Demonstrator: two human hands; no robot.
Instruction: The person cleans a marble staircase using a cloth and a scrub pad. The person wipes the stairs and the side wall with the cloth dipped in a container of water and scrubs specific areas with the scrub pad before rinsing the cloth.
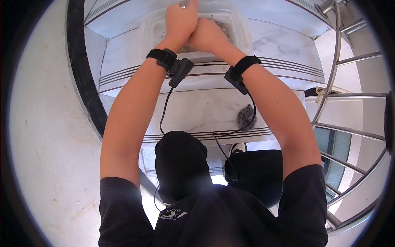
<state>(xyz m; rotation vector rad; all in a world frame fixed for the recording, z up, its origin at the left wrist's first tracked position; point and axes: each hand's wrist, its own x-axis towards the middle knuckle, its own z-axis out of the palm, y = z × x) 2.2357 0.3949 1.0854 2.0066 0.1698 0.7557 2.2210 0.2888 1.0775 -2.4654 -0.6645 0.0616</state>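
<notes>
At the top of the head view, both my hands are together over a clear plastic basin (149, 29) that has cloudy, bubbly water in it. My left hand (181, 24) is closed, and a shiny wet or foamy patch lies on it near the top edge. Pressed close against it on the right, my right hand (207, 35) is closed too, low in the basin. Whatever the fingers grip is hidden behind the hands.
The basin stands on a marble-patterned stair step (284, 45). A grey fuzzy clump (246, 117) lies on a lower step beside a black cable (165, 108). Metal railing (338, 45) curves along the right; a pale wall (45, 123) borders the left. My shoe (238, 148) shows below.
</notes>
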